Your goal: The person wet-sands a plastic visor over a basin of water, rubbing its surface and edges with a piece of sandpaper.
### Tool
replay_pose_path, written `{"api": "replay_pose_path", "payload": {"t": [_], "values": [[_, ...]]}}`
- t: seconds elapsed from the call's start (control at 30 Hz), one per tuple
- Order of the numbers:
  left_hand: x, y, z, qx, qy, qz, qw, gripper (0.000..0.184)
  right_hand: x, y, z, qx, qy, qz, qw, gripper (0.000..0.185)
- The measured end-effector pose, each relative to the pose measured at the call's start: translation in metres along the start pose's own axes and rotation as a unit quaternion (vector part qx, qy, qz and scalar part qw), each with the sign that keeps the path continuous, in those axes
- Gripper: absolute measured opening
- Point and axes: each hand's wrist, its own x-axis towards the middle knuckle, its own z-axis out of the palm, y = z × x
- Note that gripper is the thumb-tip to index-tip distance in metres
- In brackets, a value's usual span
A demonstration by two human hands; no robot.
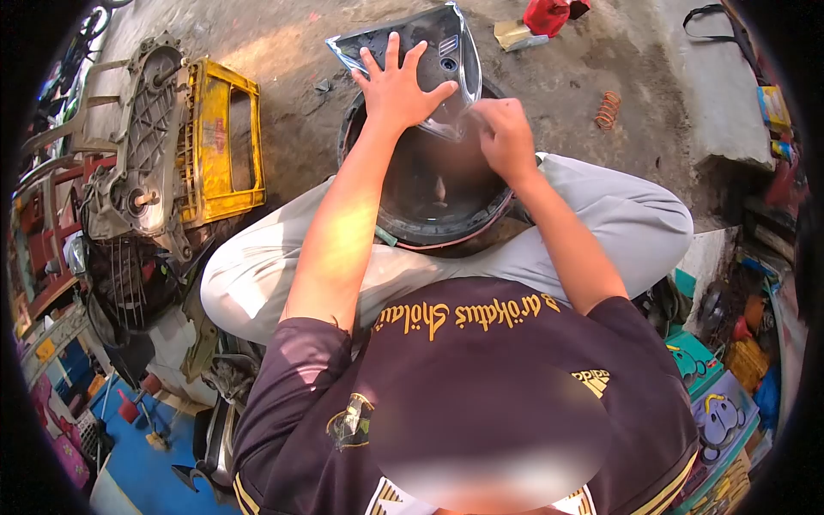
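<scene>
A clear, roughly triangular plastic cover (412, 39), with a dark round spot and shiny edges, is tilted over the far side of a black round tub (446, 232). My left hand (402, 90) lies on it with fingers spread wide. My right hand (505, 142) is close to the cover's near right edge, its fingers curled closed. Motion smears the area beside that hand, and what its fingers hold, if anything, is hidden. Dark liquid shows inside the tub, which stands between my crossed legs.
On the left are a greasy metal engine casing (154, 129) and a yellow crate (227, 142). An orange coil spring (608, 112) lies on the concrete floor to the right. A red packet (549, 15) is at the far side. Several packaged parts (721, 421) crowd the lower right.
</scene>
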Motion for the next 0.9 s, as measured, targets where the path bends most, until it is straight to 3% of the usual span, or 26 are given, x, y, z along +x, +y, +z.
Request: {"api": "replay_pose_path", "payload": {"t": [0.17, 0.37, 0.43, 0.5, 0.57, 0.63, 0.7, 0.77, 0.9], "values": [[0.001, 0.0, 0.004, -0.002, 0.012, 0.007, 1.0, 0.104, -0.019, -0.027, 0.004, 0.03, -0.062, -0.091, 0.993, 0.049], [-0.001, 0.001, -0.003, -0.01, -0.003, -0.004, 1.0, 0.104, -0.002, -0.01, 0.0, 0.001, -0.017, -0.02, 1.0, 0.045], [-0.002, 0.001, -0.001, -0.003, 0.003, 0.003, 1.0, 0.103, -0.013, -0.03, -0.001, 0.021, -0.06, -0.104, 0.992, 0.044], [-0.002, 0.001, 0.002, -0.008, 0.005, 0.005, 1.0, 0.103, -0.013, -0.023, 0.0, 0.03, -0.061, -0.1, 0.993, 0.046], [-0.002, -0.001, 0.003, -0.004, 0.021, 0.011, 1.0, 0.104, -0.003, 0.001, 0.003, 0.001, -0.03, -0.021, 0.999, 0.051], [-0.002, -0.002, 0.004, 0.0, 0.021, 0.007, 1.0, 0.104, -0.001, -0.009, 0.0, -0.005, -0.021, -0.027, 0.999, 0.05], [-0.002, -0.002, 0.004, 0.005, 0.019, 0.017, 1.0, 0.104, -0.011, -0.028, -0.004, 0.013, -0.054, -0.104, 0.993, 0.045], [-0.001, -0.001, 0.007, 0.007, 0.03, 0.021, 0.999, 0.104, -0.012, -0.022, -0.002, 0.019, -0.062, -0.094, 0.993, 0.044], [-0.004, -0.003, 0.004, 0.002, 0.012, 0.012, 1.0, 0.104, -0.003, -0.009, 0.002, 0.006, -0.019, -0.01, 1.0, 0.05]]}}
